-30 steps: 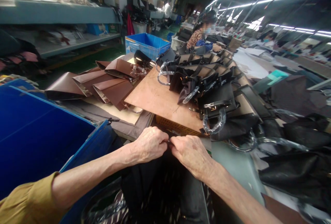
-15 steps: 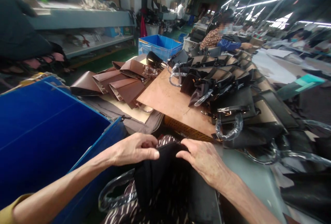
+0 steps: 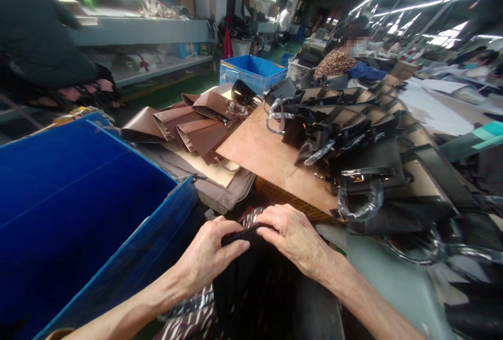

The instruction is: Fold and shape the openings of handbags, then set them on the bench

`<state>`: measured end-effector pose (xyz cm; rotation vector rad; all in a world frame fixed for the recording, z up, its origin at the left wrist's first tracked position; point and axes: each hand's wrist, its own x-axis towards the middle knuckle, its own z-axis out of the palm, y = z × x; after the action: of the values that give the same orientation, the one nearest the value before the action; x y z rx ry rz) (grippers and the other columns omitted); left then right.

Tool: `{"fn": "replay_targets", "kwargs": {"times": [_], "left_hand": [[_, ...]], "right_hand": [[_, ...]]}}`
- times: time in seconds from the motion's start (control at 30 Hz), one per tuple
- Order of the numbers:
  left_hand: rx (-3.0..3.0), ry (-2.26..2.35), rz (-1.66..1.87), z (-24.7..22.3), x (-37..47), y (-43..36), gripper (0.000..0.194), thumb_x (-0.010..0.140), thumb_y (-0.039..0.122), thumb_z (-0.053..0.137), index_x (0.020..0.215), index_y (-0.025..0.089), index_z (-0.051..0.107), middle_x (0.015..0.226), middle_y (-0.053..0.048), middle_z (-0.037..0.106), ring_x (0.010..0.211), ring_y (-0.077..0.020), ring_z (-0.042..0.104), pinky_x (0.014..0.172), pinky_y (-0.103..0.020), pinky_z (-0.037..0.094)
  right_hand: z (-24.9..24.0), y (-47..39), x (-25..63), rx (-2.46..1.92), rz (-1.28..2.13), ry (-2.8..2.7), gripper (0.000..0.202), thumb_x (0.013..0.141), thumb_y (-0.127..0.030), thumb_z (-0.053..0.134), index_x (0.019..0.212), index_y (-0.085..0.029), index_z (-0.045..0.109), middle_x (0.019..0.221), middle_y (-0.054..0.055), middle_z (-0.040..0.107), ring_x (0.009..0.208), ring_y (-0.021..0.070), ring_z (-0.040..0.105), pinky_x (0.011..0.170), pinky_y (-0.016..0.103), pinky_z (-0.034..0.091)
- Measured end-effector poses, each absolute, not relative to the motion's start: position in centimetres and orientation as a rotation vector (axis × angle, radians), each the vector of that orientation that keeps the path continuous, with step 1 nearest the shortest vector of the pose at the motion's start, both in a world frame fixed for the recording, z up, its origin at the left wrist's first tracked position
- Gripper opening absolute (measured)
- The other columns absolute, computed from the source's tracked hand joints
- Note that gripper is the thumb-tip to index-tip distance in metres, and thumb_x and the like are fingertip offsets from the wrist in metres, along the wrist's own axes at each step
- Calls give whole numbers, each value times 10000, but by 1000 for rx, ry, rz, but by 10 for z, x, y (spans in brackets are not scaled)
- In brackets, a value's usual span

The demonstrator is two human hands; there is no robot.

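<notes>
A black handbag (image 3: 259, 282) lies on my lap, over patterned brown-and-white clothing (image 3: 188, 327). My left hand (image 3: 214, 251) pinches the bag's dark upper edge between thumb and fingers. Close beside it, my right hand (image 3: 294, 235) grips the same edge, fingers on top and thumb below. Between the hands the edge runs as a thin, slightly slanting strip. A plastic-wrapped handle (image 3: 190, 303) pokes out at the bag's left. Deep shadow hides most of the bag's lower part.
To my left stands a large blue bin (image 3: 129, 172). Brown bags (image 3: 204, 130) lie ahead beside a tan board (image 3: 267, 151). Black bags with wrapped handles (image 3: 365, 162) crowd the right, near a pale green surface (image 3: 389, 277). A co-worker (image 3: 338, 62) sits farther back.
Both hands have drawn closer together along the bag's edge, and the right hand's fingers now fold over it. The view has shifted slightly left.
</notes>
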<state>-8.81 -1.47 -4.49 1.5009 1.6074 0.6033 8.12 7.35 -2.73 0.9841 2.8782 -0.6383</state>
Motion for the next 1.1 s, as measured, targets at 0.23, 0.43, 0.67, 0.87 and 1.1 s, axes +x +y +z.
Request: {"fn": "replay_targets", "kwargs": {"times": [0.23, 0.43, 0.67, 0.87, 1.1], "left_hand": [[1516, 1611, 680, -51, -83, -14, 227, 814, 274, 446, 729, 176, 633, 680, 11, 578, 686, -137, 474, 640, -232, 331], [1464, 1552, 650, -50, -88, -13, 231, 721, 403, 612, 855, 220, 652, 754, 24, 550, 730, -139, 486, 628, -217, 337], [1425, 1484, 568, -43, -95, -19, 438, 668, 517, 632, 1000, 233, 593, 881, 10, 556, 810, -166, 507, 673, -225, 390], [1426, 1566, 621, -43, -96, -28, 485, 658, 521, 624, 1032, 214, 591, 1177, -66, 511, 1057, -261, 450, 904, -333, 377], [967, 1322, 642, -53, -108, -40, 703, 617, 344, 680, 1251, 212, 408, 1039, -22, 610, 903, -212, 559, 725, -254, 468]], "right_hand": [[-25, 67, 70, 888, -622, 2890, 143, 843, -265, 502, 843, -235, 642, 809, -17, 640, 762, 128, 548, 702, 237, 349], [-25, 73, 74, 863, -735, 2854, 207, 878, -310, 449, 871, -258, 649, 825, -30, 648, 762, 110, 568, 678, 212, 356], [-15, 91, 100, 1190, -716, 2764, 169, 840, -296, 494, 922, -244, 632, 887, -3, 656, 841, 149, 576, 736, 248, 387], [-9, 64, 148, 1911, -915, 2291, 550, 736, -403, 570, 1240, -211, 460, 1119, 87, 601, 933, 229, 578, 833, 350, 414], [-32, 5, 191, 1778, -1871, 2021, 754, 652, -554, 603, 1273, -156, 450, 1142, 127, 598, 1054, 281, 551, 861, 306, 433]]}}
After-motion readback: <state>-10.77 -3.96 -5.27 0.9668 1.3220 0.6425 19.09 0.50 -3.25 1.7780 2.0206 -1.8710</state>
